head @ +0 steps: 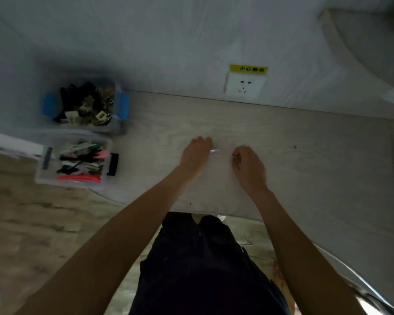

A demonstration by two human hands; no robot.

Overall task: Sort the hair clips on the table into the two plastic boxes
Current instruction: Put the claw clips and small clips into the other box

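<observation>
Two clear plastic boxes stand at the table's left. The far box (121,103) has blue handles and holds several dark and gold claw clips. The near box (43,176) has black handles and holds several flat clips, pink, black and white. My left hand (197,153) rests on the middle of the table with its fingers closed on a pale, thin hair clip (215,151) that sticks out to the right. My right hand (248,165) lies close beside it, fingers curled around a small dark clip (235,157), mostly hidden.
The pale wooden table (305,160) meets a white wall with a socket (245,85) under a yellow label. A small dark speck (295,147) lies on the tabletop at the right. My dark trousers and the floor show below the near edge.
</observation>
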